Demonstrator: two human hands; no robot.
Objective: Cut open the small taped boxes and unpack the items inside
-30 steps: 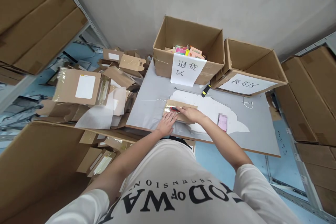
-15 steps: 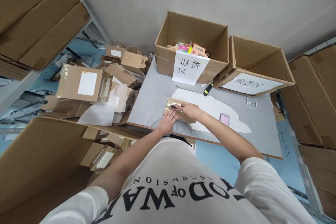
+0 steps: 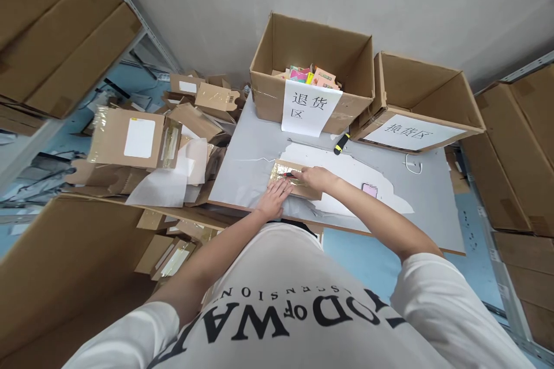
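The right hand (image 3: 318, 176) is covering most of the red-and-black tool (image 3: 288, 174); its tip is too small to identify. The left hand (image 3: 273, 196) is hiding the flat parcel (image 3: 281, 168)'s near edge.

We see a grey table (image 3: 259, 150) carrying two open cardboard boxes (image 3: 311, 69) at its far edge — before them a yellow-black tool (image 3: 341, 143), a flat taped parcel (image 3: 298, 179), a pink card (image 3: 369, 189) and a white cable (image 3: 412, 165)

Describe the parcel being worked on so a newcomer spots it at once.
On the grey table, before the two open boxes, lies a flat brown parcel. Both hands rest on it; its shiny tape sets it apart.
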